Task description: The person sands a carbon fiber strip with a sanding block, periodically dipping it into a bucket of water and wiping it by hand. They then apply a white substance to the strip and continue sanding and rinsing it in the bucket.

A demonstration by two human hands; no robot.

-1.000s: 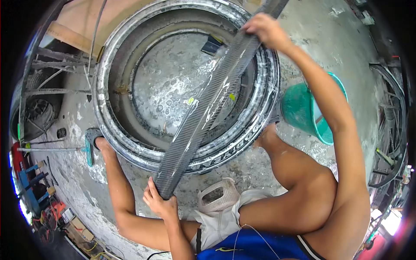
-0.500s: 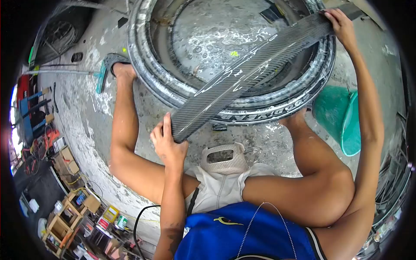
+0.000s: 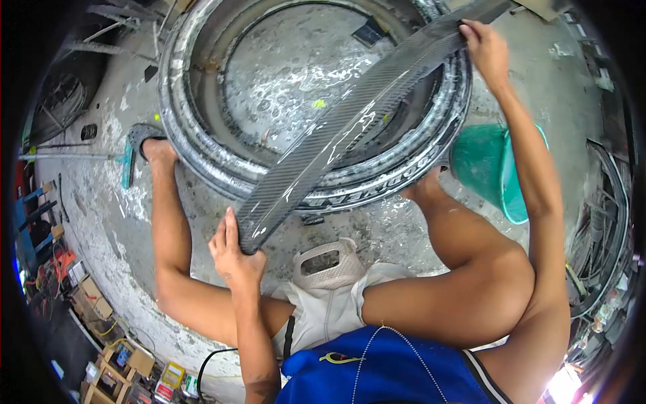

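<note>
A long, glossy carbon-fibre strip point(image 3: 336, 138) lies slantwise over a large tyre point(image 3: 178, 91) on the floor, its surface shiny as if wet. My left hand point(image 3: 237, 259) is closed on the strip's near end, fingers along the left edge and thumb at the lower corner. Up at the far right, my right hand point(image 3: 488, 52) pinches the strip's edge near its other end, which extends past the fingers. The tyre has white lettering on its near wall, and wet floor shows through its middle.
A green bucket point(image 3: 481, 165) leans tilted right of the tyre, beside my right arm. A light plastic seat point(image 3: 326, 262) shows between my thighs. Dark scraps point(image 3: 370, 31) lie inside the tyre ring. Boxes and tools point(image 3: 111, 370) crowd the lower left; frames and hoses point(image 3: 602, 222) line the right.
The whole view has shifted, so the scene sits further left and a little lower. The strip's near end has come slightly closer to my body. Both hands keep their hold.
</note>
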